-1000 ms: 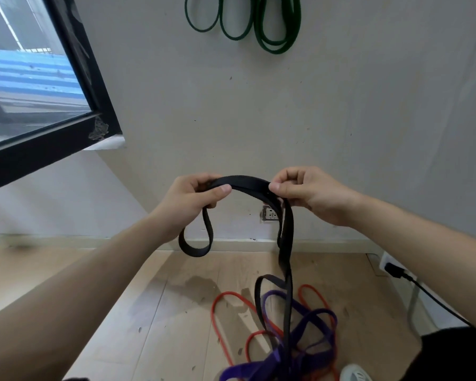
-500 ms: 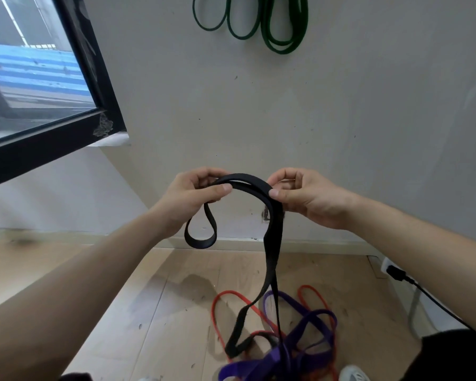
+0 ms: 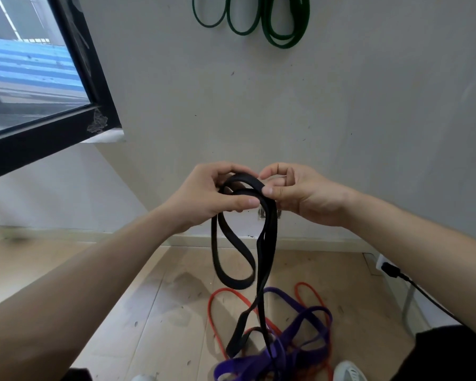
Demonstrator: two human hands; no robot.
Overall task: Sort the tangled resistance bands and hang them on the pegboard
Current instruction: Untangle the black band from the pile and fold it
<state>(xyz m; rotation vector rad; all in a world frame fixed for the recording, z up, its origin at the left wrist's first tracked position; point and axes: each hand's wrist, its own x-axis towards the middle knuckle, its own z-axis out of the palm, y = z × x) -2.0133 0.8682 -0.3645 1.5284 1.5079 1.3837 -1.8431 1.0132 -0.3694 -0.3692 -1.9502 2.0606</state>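
The flat black rubber resistance band (image 3: 235,283) hangs in front of you, gathered at chest height; your left hand (image 3: 209,196) grips its doubled top under the thumb, and your right hand (image 3: 305,196) pinches the same bend just beside it; one short loop dangles free, while the long strands drop into the heap of wide purple band (image 3: 248,365) and thin red band (image 3: 210,312) on the wooden floor (image 3: 149,312). You seem to be at the untangling step, with the black one not yet clear; I cannot tell whether its lower end is caught. Next, lift it and check that it comes away alone. No container is in view; dark green looped bands (image 3: 283,42) already hang on the wall, their pegs out of frame.
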